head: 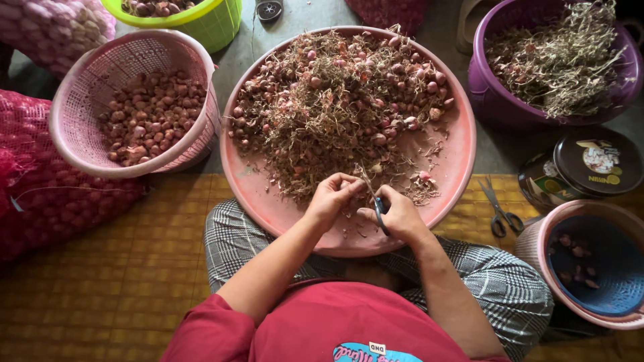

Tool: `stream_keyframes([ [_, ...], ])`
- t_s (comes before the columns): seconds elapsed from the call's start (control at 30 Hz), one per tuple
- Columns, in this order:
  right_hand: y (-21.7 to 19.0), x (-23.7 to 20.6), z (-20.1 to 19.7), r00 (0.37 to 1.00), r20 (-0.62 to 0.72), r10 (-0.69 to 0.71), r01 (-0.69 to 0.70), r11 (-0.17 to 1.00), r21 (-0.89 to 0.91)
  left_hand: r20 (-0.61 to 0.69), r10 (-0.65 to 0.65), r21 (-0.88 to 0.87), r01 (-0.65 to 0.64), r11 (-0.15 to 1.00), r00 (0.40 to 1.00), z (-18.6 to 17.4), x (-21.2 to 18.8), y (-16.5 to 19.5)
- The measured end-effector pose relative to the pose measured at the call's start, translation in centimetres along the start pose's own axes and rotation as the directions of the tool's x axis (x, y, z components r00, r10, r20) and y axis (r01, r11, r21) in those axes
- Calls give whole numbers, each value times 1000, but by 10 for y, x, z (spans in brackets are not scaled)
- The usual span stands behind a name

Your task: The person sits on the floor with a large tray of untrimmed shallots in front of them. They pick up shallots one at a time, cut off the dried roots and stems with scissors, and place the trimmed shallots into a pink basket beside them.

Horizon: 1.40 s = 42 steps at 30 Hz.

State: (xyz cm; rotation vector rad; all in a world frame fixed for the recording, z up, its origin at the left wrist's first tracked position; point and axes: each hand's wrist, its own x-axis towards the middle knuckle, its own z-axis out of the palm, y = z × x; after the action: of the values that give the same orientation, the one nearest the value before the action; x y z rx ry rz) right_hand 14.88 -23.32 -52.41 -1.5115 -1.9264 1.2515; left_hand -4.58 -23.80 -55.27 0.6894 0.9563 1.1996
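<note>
While the person sits cross-legged on a woven yellow mat (100, 268), these things lie around, from largest to smallest:

- One round pink tray (463, 134) rests on the lap, heaped with small red shallots (349, 87) tangled in dry stalks.
- One red mesh sack (40, 194) lies at the far left.
- One purple tub (496, 100) at upper right holds dry stalks.
- Two pink baskets: one (80, 80) at upper left holds trimmed shallots, one (537, 241) at lower right has a blue lining and a few shallots.
- One green basket (215, 23) sits at the top edge.
- One round dark tin (597, 161) stands on its side at right.
- One spare pair of scissors (500, 211) lies on the mat.
- The left hand (332, 198) is curled, pinching something small over the tray's near rim; I cannot tell what.
- The right hand (399, 214) is closed around a blue-handled cutter (380, 211), touching the left.
</note>
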Motion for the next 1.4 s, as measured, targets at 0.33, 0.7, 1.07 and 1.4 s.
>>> stream_keyframes([
  [0.33, 3, 3, -7, 997, -4, -72, 70, 958, 277, 113, -278, -272, 298, 915, 954, -6, -8, 9],
  [0.7, -5, 17, -10, 996, -22, -89, 90, 911, 402, -225, 23, -294, -90, 952, 974, -59, -16, 95],
  [1.07, -5, 10, -14, 999, -34, 7, 1, 971, 240, 167, 803, 963, -269, -8, 573, -137, -9, 155],
  [1.4, 14, 14, -9, 1000, 1, 14, -14, 956, 293, 139, 472, 989, -148, -20, 871, -75, 2, 47],
])
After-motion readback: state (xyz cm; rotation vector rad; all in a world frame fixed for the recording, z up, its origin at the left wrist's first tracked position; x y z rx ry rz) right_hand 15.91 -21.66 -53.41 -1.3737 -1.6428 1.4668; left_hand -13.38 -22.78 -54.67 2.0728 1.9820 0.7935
